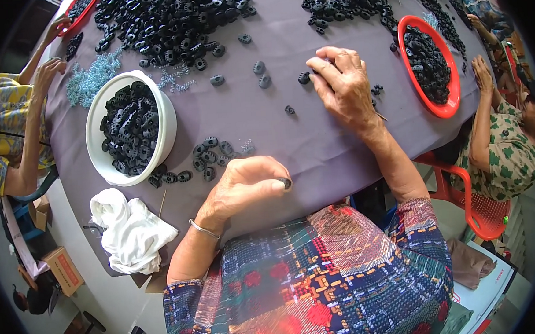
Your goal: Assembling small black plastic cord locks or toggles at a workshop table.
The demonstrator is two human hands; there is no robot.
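Observation:
My left hand [244, 184], with a metal bangle on its wrist, is near the table's front edge. Its thumb and forefinger pinch a small dark piece [287, 183], mostly hidden by the fingers. Farther out to the right, my right hand [343, 86] has its fingers bent, with a small black ribbed plastic part [304, 78] at the fingertips. Several oval plastic parts [259, 67] lie loose to the left of that hand. Beyond my left hand sits a cluster of black oval parts [208, 155], with a clear spring [247, 147] beside it.
A white bowl [166, 127] of black parts stands at left, near pale springs [93, 76] and a white cloth [133, 230]. Heaps of black parts [167, 26] spread across the far side. A red basin [455, 88] stands right. Other people sit at both sides.

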